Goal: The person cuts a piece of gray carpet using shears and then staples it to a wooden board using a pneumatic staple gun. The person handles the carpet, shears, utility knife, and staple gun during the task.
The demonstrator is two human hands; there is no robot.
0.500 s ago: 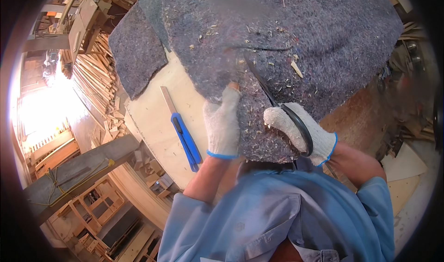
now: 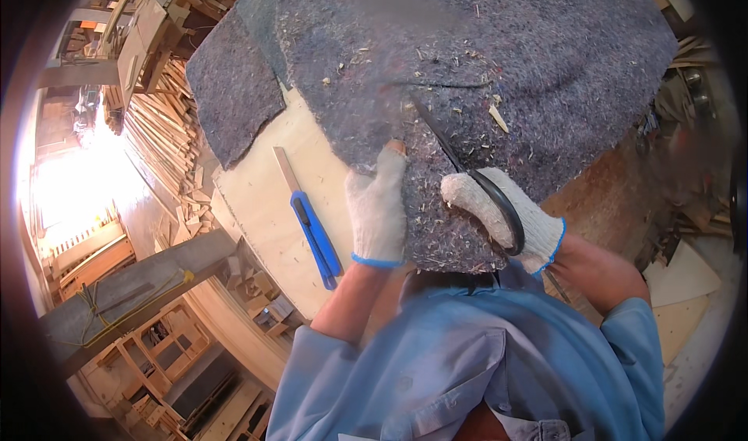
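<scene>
The head view shows me the right hand (image 2: 538, 227), gloved fingers clamped on the black scissors (image 2: 446, 139), blades against the grey felt (image 2: 561, 75). The left hand (image 2: 379, 227) lays its thumb on the felt's left edge; its other fingers are hidden, their grip I cannot tell. Beyond, a blue cutter (image 2: 315, 242) rests on the pale desk (image 2: 257, 195).

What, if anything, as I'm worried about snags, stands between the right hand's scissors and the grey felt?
Nothing visible blocks the scissors in the right hand; loose pale chips merely lie on the grey felt nearby. The blue cutter lies aside, left of the left hand.
</scene>
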